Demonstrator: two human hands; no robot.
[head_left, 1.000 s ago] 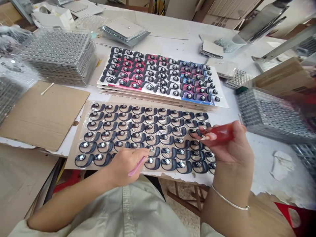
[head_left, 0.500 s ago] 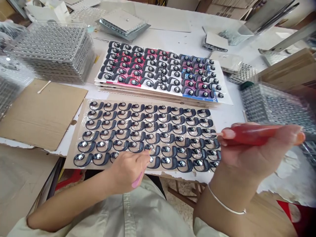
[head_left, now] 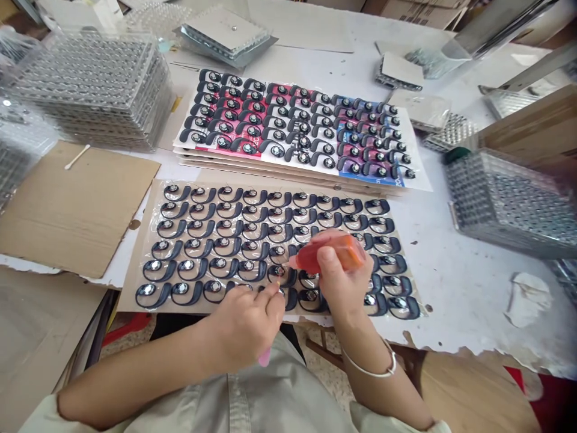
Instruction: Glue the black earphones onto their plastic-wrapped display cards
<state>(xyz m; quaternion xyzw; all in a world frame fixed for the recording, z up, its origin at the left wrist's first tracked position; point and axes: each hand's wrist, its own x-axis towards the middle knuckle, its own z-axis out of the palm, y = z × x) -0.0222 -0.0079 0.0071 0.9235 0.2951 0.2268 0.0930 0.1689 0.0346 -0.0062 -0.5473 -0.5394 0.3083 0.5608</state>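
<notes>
My right hand (head_left: 345, 279) is closed around a small red squeeze bottle (head_left: 311, 255), tilted so its thin nozzle points left and down. The nozzle tip is beside a black hook-shaped part (head_left: 288, 278) with a round silver piece; whether it touches, I cannot tell. My left hand (head_left: 250, 322) pinches a slim pink-handled tool (head_left: 264, 358), its pale tip just below that same part. Rows of such black parts lie on a cardboard sheet (head_left: 130, 300) under clear film, and my hands cover some of them.
Behind is a stack of printed cards (head_left: 417, 174) bearing more black parts. Clear plastic trays (head_left: 99, 84) are piled at the left, with others (head_left: 509, 198) at the right. A cotton swab (head_left: 77, 157) rests on a cardboard piece (head_left: 67, 210). Crumpled white tissue (head_left: 527, 299) lies at the right.
My right hand has swung left with the red bottle, from the sheet's right edge to the part near my left hand. My left hand has shifted slightly right and down, keeping its pinch.
</notes>
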